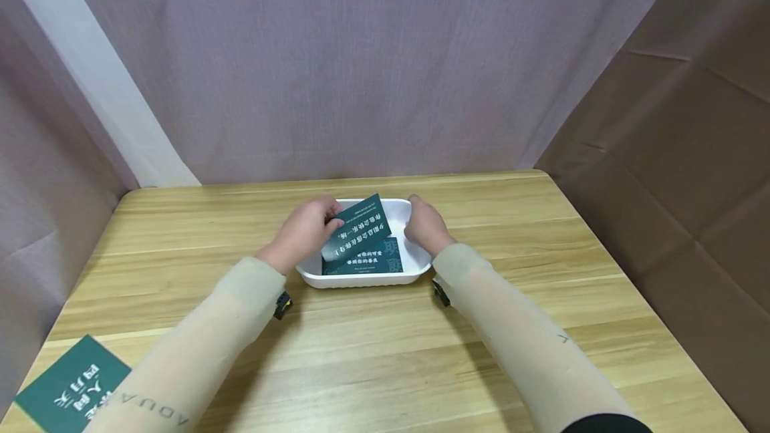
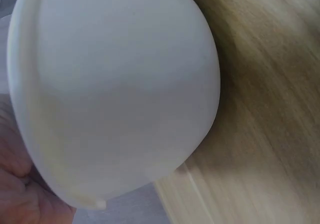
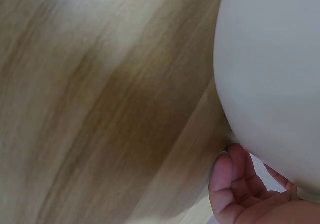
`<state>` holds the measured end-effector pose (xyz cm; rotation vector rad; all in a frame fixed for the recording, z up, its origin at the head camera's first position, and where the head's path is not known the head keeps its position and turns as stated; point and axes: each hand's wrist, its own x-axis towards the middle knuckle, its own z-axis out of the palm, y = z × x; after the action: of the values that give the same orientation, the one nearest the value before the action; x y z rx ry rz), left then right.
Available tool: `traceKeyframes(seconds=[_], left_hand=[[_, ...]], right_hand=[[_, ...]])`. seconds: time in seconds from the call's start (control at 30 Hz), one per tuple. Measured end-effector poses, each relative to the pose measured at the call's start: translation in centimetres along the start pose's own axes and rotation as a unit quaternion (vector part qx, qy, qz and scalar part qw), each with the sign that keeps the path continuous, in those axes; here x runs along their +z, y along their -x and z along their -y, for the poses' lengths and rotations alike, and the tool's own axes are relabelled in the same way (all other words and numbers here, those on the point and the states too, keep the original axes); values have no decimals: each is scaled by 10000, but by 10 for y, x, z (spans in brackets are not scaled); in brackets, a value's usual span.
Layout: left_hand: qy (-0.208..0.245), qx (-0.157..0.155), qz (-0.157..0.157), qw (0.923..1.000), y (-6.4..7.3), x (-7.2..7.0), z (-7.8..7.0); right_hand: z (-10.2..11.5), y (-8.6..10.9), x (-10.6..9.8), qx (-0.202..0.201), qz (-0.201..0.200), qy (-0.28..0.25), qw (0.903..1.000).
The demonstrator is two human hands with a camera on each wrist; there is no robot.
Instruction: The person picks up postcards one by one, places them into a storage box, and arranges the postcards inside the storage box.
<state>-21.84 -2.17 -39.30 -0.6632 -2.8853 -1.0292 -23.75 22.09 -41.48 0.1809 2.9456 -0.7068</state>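
Note:
A white tray [image 1: 361, 280] stands on the wooden table. Over its left part my left hand [image 1: 305, 229] pinches a dark green card [image 1: 359, 227] with white lettering, thumb on top. Beneath that tilted card, another green card [image 1: 379, 259] lies in the tray, partly covered. My right hand [image 1: 426, 226] holds the tray's right end. In the right wrist view, the fingers [image 3: 223, 176] are curled at the underside of the tray [image 3: 270, 74]. The left wrist view shows the tray's outer wall [image 2: 130, 84], with part of the left hand [image 2: 25, 184] at its rim.
A larger green card or booklet [image 1: 75, 386] lies at the table's near left corner, partly behind the left sleeve [image 1: 198, 333]. Grey curtains [image 1: 361, 65] hang behind the table [image 1: 373, 353], and a brown cloth [image 1: 692, 152] hangs at the right.

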Motion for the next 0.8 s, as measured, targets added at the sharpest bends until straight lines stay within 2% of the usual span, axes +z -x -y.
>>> traceKeyframes(seconds=[0.23, 0.5, 0.63, 0.8], left_hand=[[-312, -37, 109, 9994, -2, 5, 3], [-778, 93, 205, 9967, -3, 10, 2], [-1151, 57, 403, 9925, -2, 12, 0], [-1666, 179, 656, 9837, -3, 16, -2]], right_hand=[[2, 1, 1, 92, 48, -111, 9999], [0, 0, 1, 76, 49, -96, 9999], [-1, -1, 1, 59, 44, -96, 9999], [-2, -1, 1, 52, 34, -89, 9999]])
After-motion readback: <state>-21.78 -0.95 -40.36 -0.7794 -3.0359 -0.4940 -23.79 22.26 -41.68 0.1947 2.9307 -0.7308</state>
